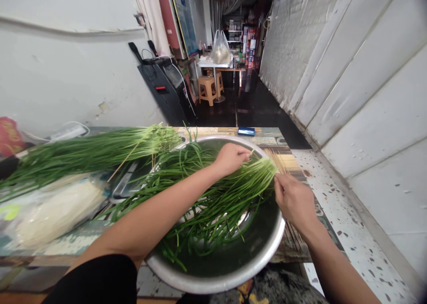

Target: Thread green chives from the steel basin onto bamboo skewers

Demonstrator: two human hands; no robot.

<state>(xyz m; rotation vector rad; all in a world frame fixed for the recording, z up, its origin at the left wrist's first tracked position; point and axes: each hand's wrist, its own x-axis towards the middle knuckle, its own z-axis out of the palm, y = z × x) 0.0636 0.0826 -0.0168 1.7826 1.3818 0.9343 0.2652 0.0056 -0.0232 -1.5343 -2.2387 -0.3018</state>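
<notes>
Two pale walls flanked a dark-floored room; far ahead of the hands stood one small white table [203, 64] bearing one clear plastic bag [220, 50], with two tan stools [207, 89] beside it. Directly below the hands, one metal basin [213, 285] rested on one patterned tabletop [287, 150]. It held one loose heap of green stalks [213, 201], too many to count, their pale ends gathered between the two hands. The left hand [231, 158] pinched one slender pale piece; whether stalk or skewer could not be told. The right hand [295, 199] was curled closed at the pale ends, its contents hidden. Just beyond it lay many thin skewers [282, 160]; farther off, one small blue box [246, 131]. Well left of the left hand lay a second bundle of stalks [86, 152].
</notes>
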